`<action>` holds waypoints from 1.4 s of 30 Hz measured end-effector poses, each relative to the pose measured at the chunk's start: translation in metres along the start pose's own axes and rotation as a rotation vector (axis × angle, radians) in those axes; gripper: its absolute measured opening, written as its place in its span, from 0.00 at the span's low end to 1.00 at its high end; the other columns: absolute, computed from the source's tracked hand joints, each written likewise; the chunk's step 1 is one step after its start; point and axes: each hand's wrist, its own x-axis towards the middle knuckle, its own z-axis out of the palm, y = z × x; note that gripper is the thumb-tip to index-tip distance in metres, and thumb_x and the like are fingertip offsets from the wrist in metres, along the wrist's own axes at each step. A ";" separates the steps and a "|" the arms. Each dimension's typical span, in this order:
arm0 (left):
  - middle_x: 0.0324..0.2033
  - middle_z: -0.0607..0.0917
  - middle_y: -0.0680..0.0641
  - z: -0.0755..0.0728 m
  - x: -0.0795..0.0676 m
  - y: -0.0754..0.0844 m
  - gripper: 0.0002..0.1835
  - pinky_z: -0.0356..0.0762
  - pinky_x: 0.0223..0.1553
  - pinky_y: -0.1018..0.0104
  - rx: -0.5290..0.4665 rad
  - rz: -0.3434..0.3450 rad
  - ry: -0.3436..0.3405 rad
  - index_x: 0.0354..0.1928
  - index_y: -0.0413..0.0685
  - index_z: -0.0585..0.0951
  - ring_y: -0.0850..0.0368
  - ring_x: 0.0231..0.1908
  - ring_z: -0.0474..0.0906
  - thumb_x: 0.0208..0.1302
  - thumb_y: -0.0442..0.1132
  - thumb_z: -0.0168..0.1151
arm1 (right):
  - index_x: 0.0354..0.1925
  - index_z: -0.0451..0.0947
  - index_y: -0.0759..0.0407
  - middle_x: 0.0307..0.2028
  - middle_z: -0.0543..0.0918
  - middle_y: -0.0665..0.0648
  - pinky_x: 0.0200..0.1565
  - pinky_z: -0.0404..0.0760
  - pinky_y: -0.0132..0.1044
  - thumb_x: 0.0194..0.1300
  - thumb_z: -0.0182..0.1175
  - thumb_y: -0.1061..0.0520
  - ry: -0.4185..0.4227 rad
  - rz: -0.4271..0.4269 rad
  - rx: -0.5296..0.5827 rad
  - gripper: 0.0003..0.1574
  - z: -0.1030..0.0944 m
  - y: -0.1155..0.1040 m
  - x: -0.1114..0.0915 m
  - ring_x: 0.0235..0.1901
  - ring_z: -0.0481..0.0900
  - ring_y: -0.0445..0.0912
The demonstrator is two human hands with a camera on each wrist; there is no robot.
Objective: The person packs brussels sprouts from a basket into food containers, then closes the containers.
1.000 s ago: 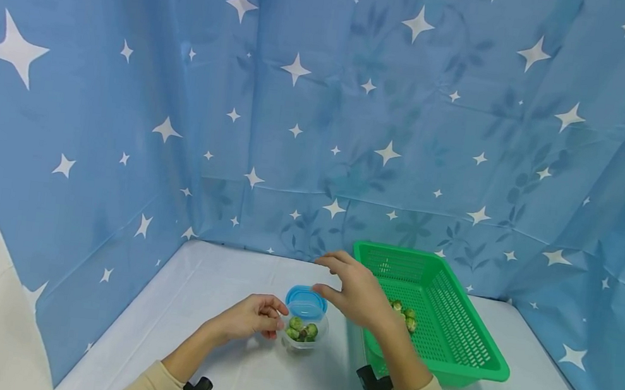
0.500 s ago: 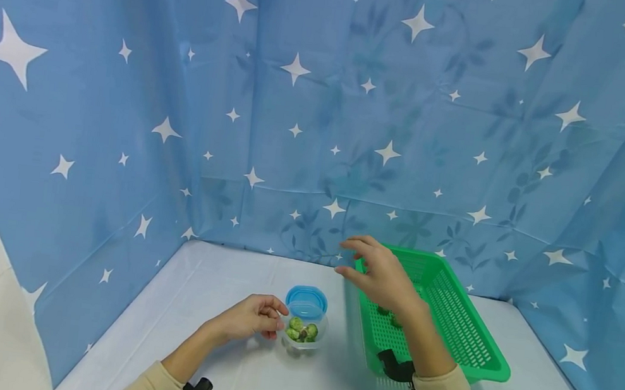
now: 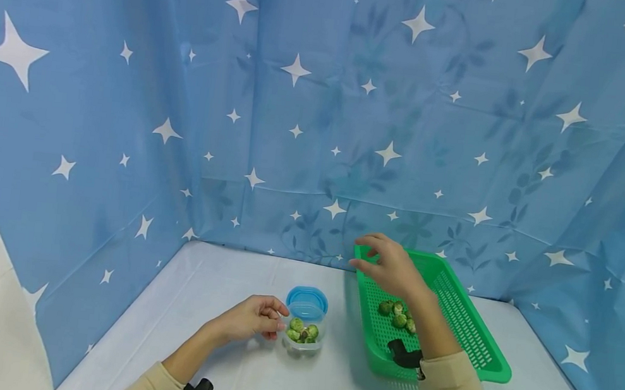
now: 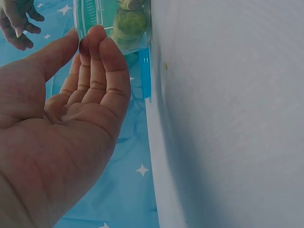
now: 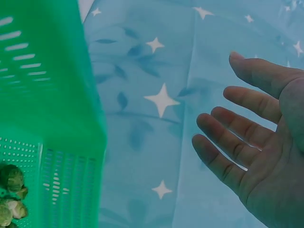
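A small clear tub (image 3: 303, 337) is steadied on the table (image 3: 247, 379) by the left hand (image 3: 250, 319), whose fingertips (image 4: 97, 40) are laid against its wall with the fingers only lightly bent; nothing is clamped. Several sprouts (image 3: 302, 332) are seen inside the tub, and a blue lid (image 3: 307, 299) stands at its far rim (whether it is hinged on or merely leaning cannot be told).

The right hand (image 3: 393, 270) is held above the near-left corner of the green basket (image 3: 463, 338), well apart from the left hand. Its fingers (image 5: 237, 142) are spread and straight in the wrist view, and nothing is held in them. A few more sprouts (image 3: 396, 315) lie loose on the basket floor, below and just behind that hand.

The sprouts are judged to be light, firm and roundish, so they may be expected to roll on the perforated floor and to slip from a loose pinch. They would best be taken one at a time across the widest part, between thumb and two fingertips, with modest pressure, since outer leaves can be bruised or peeled off. The tub is thin plastic, light even when part filled, and easily tipped or slid on the smooth table; it is best held low on the wall, as is done here. The basket is stiff but light and could be shifted if its rim were knocked.
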 end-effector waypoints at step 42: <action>0.40 0.86 0.34 0.000 -0.001 0.000 0.18 0.87 0.44 0.52 -0.003 -0.005 0.000 0.61 0.31 0.76 0.49 0.37 0.86 0.76 0.35 0.61 | 0.64 0.79 0.67 0.63 0.80 0.72 0.55 0.82 0.61 0.74 0.64 0.51 -0.107 0.220 0.017 0.28 0.024 0.099 0.003 0.60 0.79 0.68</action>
